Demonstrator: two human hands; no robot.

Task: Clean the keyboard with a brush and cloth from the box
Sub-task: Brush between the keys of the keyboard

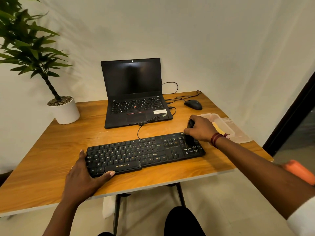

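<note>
A black keyboard (144, 153) lies across the front of the wooden table (51, 150). My left hand (85, 174) rests flat against its left end, fingers straight, thumb along the front edge. My right hand (201, 128) grips a black brush (189, 138) whose bristles touch the number pad at the keyboard's right end. Behind that hand stands a clear plastic box (223, 123) with a yellow cloth (219, 129) inside, partly hidden by my wrist.
An open black laptop (134, 94) sits behind the keyboard, cables trailing from its right side. A black mouse (193, 104) lies at the back right. A potted plant in a white pot (65, 110) stands on the table's left corner. The box lid (238, 135) lies beside the box.
</note>
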